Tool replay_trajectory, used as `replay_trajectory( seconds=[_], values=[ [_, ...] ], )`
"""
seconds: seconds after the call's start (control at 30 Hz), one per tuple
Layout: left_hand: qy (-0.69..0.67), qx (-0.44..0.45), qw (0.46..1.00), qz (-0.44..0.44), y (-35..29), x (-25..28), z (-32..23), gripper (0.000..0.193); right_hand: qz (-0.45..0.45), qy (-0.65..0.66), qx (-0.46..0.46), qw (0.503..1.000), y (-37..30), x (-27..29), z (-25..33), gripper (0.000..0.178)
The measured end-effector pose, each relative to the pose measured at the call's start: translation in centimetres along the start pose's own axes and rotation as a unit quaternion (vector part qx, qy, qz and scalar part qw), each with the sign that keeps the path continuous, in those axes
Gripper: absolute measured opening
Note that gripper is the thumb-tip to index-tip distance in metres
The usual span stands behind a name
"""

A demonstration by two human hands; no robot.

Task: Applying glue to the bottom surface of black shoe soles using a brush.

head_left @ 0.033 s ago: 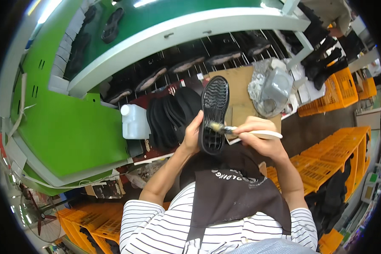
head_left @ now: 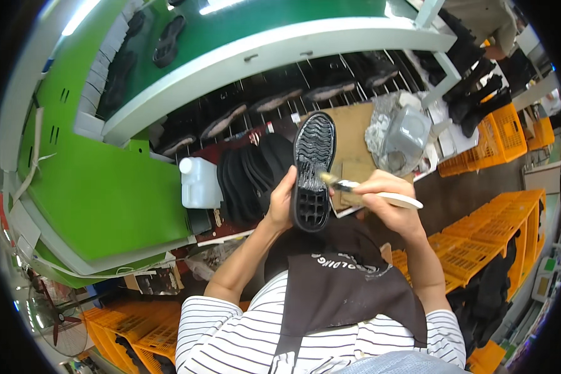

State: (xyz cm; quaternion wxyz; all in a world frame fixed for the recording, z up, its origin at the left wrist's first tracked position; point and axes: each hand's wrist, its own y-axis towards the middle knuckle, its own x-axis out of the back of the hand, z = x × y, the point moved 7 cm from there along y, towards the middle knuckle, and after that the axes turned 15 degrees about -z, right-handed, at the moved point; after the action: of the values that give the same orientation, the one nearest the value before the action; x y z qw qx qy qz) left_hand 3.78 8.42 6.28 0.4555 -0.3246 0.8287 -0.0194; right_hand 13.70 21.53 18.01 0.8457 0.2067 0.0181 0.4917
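Upright in front of my chest is a black shoe sole [head_left: 314, 148], with wavy ridges at its far end and square hollows at its near end. My left hand [head_left: 282, 202] grips it by the left edge, fingers partly hidden behind it. Its middle part looks wet and glossy. Between the fingers of my right hand [head_left: 389, 198] is a brush with a white handle [head_left: 403, 201]. The pale bristles are at the right side of the sole's middle; whether they touch it I cannot tell.
Several black soles [head_left: 252, 171] stand packed on the bench, beside a whitish plastic jug [head_left: 199, 182]. A plastic-wrapped clear container [head_left: 407, 131] sits right of the cardboard [head_left: 353, 118]. Behind runs a rack of dark soles [head_left: 274, 100] under a pale beam [head_left: 268, 51]. Orange crates [head_left: 474, 234] stand at right.
The brush and my right hand have shifted slightly to the right, and the bristles sit a little farther up the sole. The sole has tilted slightly in my left hand.
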Motion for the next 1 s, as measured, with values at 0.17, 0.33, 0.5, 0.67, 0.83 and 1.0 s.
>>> replay_trajectory(
  seconds=[0.17,0.33,0.5,0.67,0.83,1.0],
  values=[
    [0.051,-0.200,0.976,0.071,2.6,-7.7,-12.0,0.063,-0.176,0.099,-0.063,0.977,-0.4,5.1,-2.1,0.017],
    [0.115,-0.382,0.917,0.006,13.1,-8.5,-30.1,0.045,-0.190,0.002,-0.041,0.981,-0.1,5.3,-2.0,0.016],
    [0.324,-0.666,0.628,-0.241,8.6,-5.2,-28.8,0.034,-0.279,0.033,-0.129,0.951,-2.8,8.8,-6.9,0.017],
    [0.800,-0.323,0.474,-0.178,8.5,0.1,-6.3,0.070,-0.307,0.013,-0.181,0.934,-4.2,11.9,-10.9,0.017],
    [0.919,-0.217,0.326,-0.042,6.4,4.8,4.3,0.071,-0.285,-0.107,-0.172,0.937,-3.1,14.5,-12.6,0.018],
    [0.887,-0.189,0.416,-0.068,6.6,5.0,2.4,0.051,-0.258,-0.249,-0.187,0.915,-2.3,16.7,-16.4,0.024]
  ],
)
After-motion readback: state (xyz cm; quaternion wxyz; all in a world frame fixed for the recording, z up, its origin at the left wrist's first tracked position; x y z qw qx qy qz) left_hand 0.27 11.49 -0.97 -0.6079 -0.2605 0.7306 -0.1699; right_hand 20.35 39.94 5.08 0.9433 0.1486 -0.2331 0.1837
